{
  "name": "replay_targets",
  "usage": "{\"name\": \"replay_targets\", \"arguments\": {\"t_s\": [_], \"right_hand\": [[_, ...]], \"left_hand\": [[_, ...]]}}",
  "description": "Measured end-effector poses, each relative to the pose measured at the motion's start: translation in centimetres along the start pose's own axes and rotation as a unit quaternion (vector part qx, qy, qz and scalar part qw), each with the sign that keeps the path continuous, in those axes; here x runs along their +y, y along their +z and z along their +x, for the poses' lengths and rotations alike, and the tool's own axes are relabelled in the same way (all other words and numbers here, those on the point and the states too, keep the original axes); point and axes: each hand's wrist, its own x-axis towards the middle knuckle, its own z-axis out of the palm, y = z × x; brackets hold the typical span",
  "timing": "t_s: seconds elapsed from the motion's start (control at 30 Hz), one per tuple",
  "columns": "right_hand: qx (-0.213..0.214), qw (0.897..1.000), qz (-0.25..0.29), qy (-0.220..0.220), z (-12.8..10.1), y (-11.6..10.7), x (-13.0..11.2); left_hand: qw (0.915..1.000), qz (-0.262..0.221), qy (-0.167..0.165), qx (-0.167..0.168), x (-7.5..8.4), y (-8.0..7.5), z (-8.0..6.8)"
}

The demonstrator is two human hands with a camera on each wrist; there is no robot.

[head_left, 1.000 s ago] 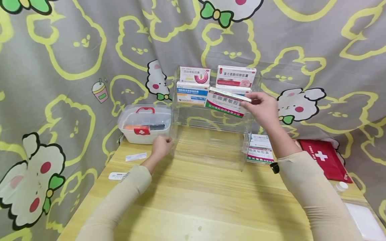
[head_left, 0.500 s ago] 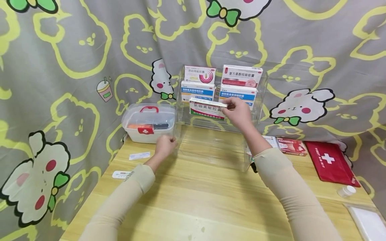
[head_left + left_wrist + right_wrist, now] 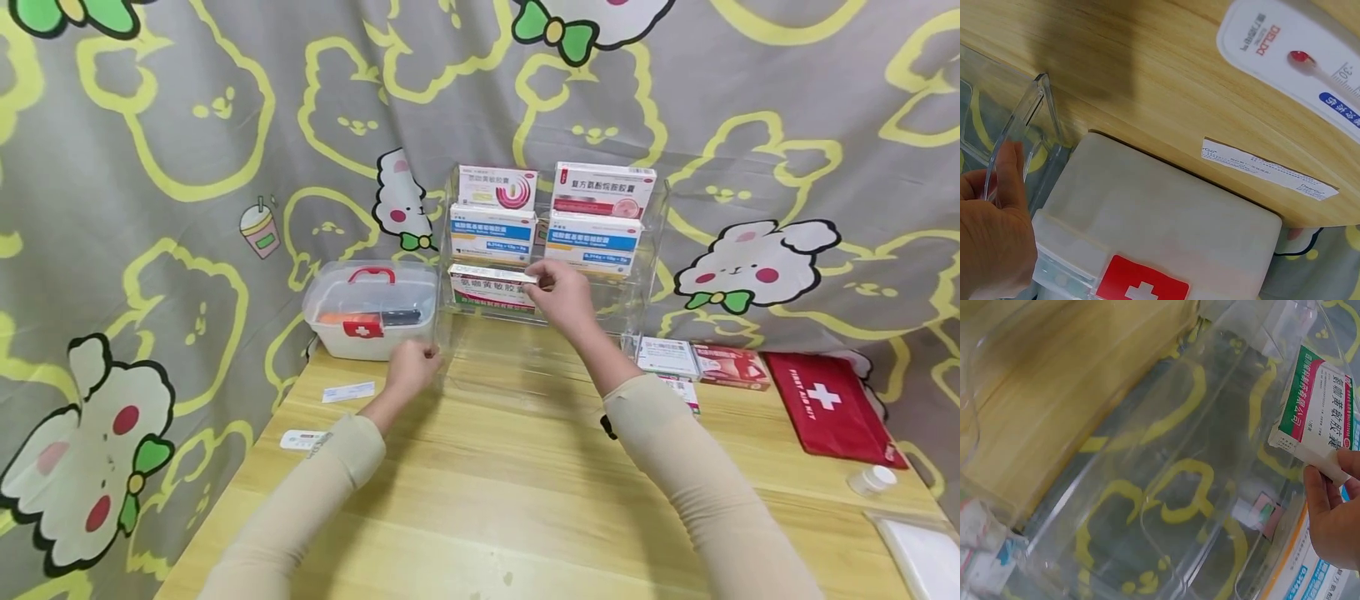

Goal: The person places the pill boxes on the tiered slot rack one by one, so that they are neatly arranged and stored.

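Note:
My right hand (image 3: 562, 296) pinches the right end of a medicine box (image 3: 487, 287) with green and magenta bands. That box is at the lower left tier of a clear acrylic display rack (image 3: 525, 358), under a blue-and-white medicine box (image 3: 492, 236). In the right wrist view thumb and fingers hold the banded medicine box (image 3: 1313, 403) by its end. A second blue-and-white medicine box (image 3: 592, 242) stands to the right, and two pink-and-white boxes (image 3: 497, 187) fill the top tier. My left hand (image 3: 997, 225) grips the rack's left side edge, fingers and thumb about the clear plastic.
Left of the rack stands a white first-aid box (image 3: 371, 333), with a paper strip (image 3: 348, 392) and a thermometer (image 3: 1272, 37) in front. On the right lie more medicine boxes (image 3: 667, 358), a red first-aid pouch (image 3: 828, 408), a white bottle (image 3: 872, 478) and a white packet (image 3: 918, 550).
My right hand has carried the banded medicine box left and down from before the right column to the lower left tier. The left hand has stayed at the rack's edge.

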Motion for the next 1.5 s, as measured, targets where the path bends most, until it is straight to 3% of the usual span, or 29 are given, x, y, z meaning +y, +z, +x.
{"name": "replay_targets", "arguments": {"t_s": [0.13,0.33,0.57,0.67,0.97,1.17,1.37,1.5], "right_hand": [[0.001,1.0,-0.019,-0.003,-0.3,0.3,0.0],[0.05,0.994,-0.082,-0.05,-0.2,0.2,0.3],[0.083,0.969,-0.208,-0.102,0.2,0.2,0.6],[0.084,0.96,-0.239,-0.121,0.3,0.2,0.5],[0.059,0.949,-0.27,-0.153,-0.7,0.1,0.2],[0.103,0.944,-0.255,-0.181,-1.5,-0.9,-1.4],[0.159,0.931,-0.227,-0.237,-2.2,-4.3,-3.6],[0.169,0.931,-0.243,-0.214,-2.3,-7.6,-4.1]], "left_hand": [[1.0,0.0,-0.006,-0.003,0.4,0.2,-0.2],[0.9992,0.017,-0.03,-0.019,1.1,0.3,-0.1],[0.9987,0.025,-0.04,-0.019,1.0,0.7,0.0],[0.9987,0.018,-0.045,-0.017,1.1,0.8,-0.1],[0.9979,0.009,-0.056,-0.03,1.3,1.0,-0.3],[0.9977,0.006,-0.063,-0.024,1.1,0.6,-0.4],[0.9977,0.011,-0.061,-0.027,1.0,0.3,-0.4],[0.9974,0.008,-0.066,-0.028,1.0,-0.1,-0.2]]}}
